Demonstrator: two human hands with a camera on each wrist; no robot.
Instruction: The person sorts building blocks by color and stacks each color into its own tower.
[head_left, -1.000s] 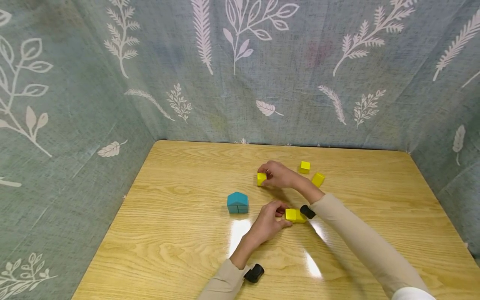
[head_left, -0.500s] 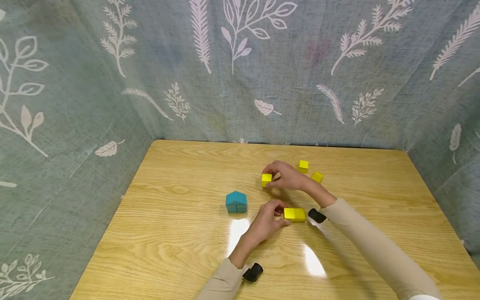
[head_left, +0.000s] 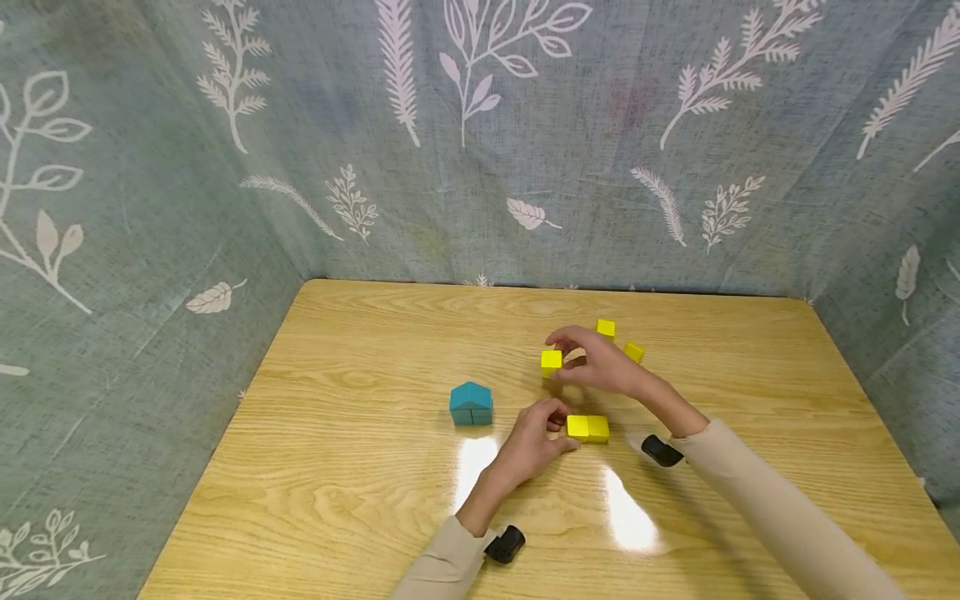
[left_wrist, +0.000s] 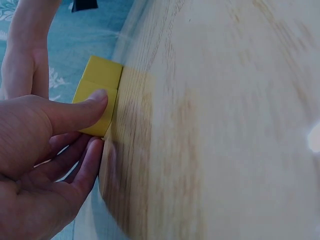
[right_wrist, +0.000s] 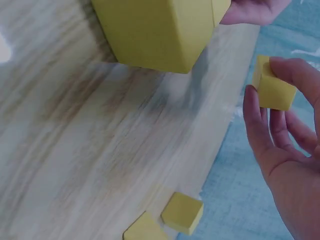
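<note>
My right hand [head_left: 603, 367] pinches a yellow cube [head_left: 551, 362] between thumb and fingertips; in the right wrist view the same cube [right_wrist: 275, 87] shows between them. Below it on the table, two yellow blocks stand side by side and touch: a left block [head_left: 577, 427] and a right block [head_left: 597, 428]. My left hand [head_left: 528, 446] grips the left block from its left side. In the left wrist view the thumb [left_wrist: 95, 102] lies along that block, and the other fingers reach behind it, partly hidden.
A small teal house shape of joined blocks [head_left: 471, 405] stands left of my left hand. Behind my right hand lie a loose yellow cube [head_left: 606, 328] and a tilted yellow block [head_left: 634, 352]. Patterned cloth [head_left: 450, 208] hangs beyond the wooden table [head_left: 360, 358].
My right hand has carried the yellow cube to the right and slightly nearer, toward above the pair of blocks. My left hand has stayed at the left block.
</note>
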